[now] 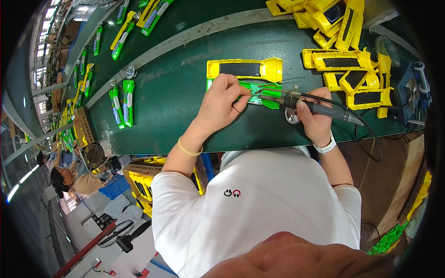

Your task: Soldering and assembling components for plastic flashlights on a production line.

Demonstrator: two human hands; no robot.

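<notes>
My right hand (317,121) is wrapped round the grey handle of a soldering iron (329,111), whose metal tip points left over a small green circuit board (256,95). The board lies in a green torch housing (271,103) on the bench. My left hand (224,99) is closed in a pinch at the board's left side, on a thin wire (238,110). Thin red and dark wires run above the board. Just behind lies a yellow half shell (271,69) with a dark panel. A round clear reflector (292,116) sits beside my right hand, partly covered by it.
Yellow shells (345,60) are heaped at the right, beside a blue soldering station (405,90). The iron's black cable (371,132) loops over the bench edge. Two green housings (128,103) lie at left; more line the far strip. A co-worker (76,178) sits far left.
</notes>
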